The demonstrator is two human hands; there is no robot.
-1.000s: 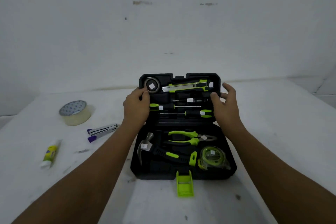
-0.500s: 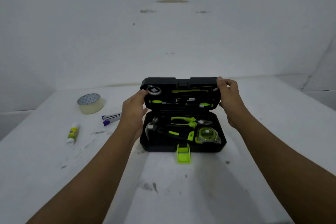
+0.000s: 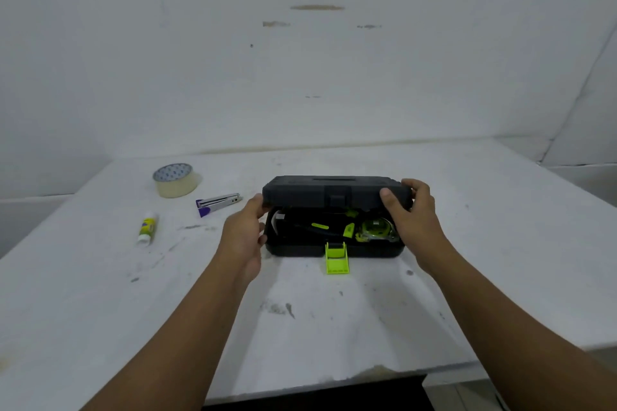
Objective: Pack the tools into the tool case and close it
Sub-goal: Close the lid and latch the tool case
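Black tool case point(image 3: 334, 248) on the table, lid point(image 3: 334, 192) nearly shut; green latch point(image 3: 337, 259) hanging open; tape measure point(image 3: 375, 228) inside.

Matt black plastic tool case point(image 3: 334, 192), glossy lime plastic latch point(image 3: 337, 259), scuffed white table point(image 3: 334, 327), shiny tape roll point(image 3: 175, 180)

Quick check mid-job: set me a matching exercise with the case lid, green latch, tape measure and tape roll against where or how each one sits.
Things:
1 case lid
2 green latch
3 tape measure
4 tape roll

Places or states:
A on the table, well left of the case
B partly open, gripped by left hand and right hand
C unfastened, folded out from the case's front edge
D inside the case base, right side

Pairs: 1-B, 2-C, 3-D, 4-A
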